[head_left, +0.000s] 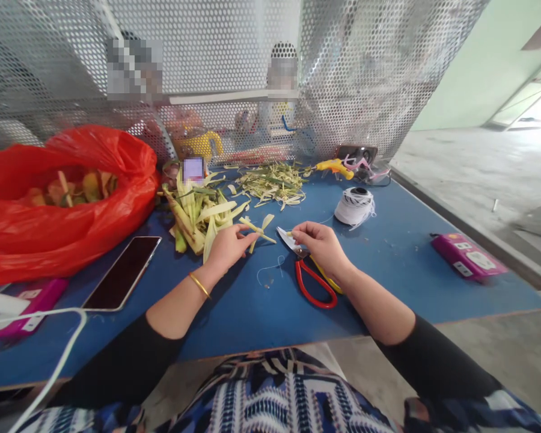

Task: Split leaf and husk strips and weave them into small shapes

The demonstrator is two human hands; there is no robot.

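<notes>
My left hand [229,246] is closed in a pinch on pale green leaf strips [265,232], which cross one another past the fingertips. On the table just right of them lie scissors [314,284] with one red and one yellow handle, blades pointing up and left. Over the blades and the yellow handle is my right hand [322,245], its thumb and forefinger pressed together on a small yellowish bit of strip [290,234]. Beside my left hand sits a pile of husk-like leaves [193,222]. A loose white thread [272,267] curls between my hands.
A red plastic bag [135,180] with leafy pieces and a phone [122,273] are at left. Shredded strips [275,183] lie farther back. A thread spool [355,207], yellow tool [335,168], glasses [369,171] and purple pack [469,255] are rightward. Perforated metal [225,48] stands behind.
</notes>
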